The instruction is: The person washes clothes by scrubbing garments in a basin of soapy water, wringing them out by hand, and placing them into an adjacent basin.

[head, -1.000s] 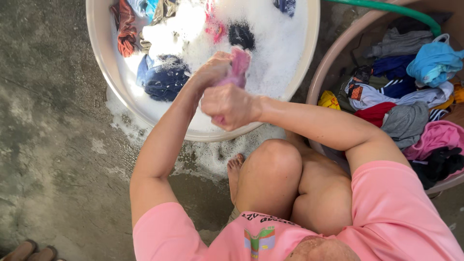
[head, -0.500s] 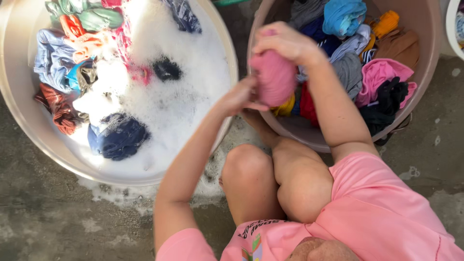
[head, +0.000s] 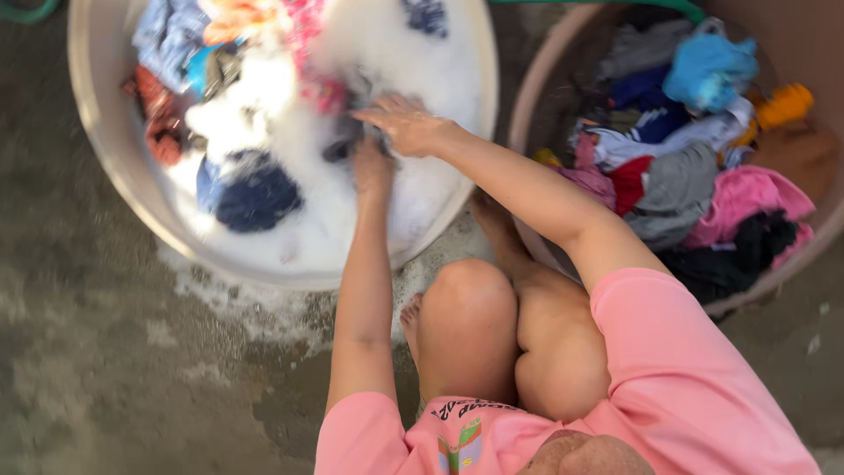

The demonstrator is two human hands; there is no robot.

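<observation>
Both hands, left hand [head: 372, 167] and right hand [head: 406, 123], are now pressed into the suds of the foam-filled basin [head: 105, 132], seemingly closed on a dark garment [head: 345, 141]; the pink piece has been left in the laundry tub [head: 527, 114].

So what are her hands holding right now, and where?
Both hands are on a dark garment in the suds of the wash basin; blur hides the exact grip.
</observation>
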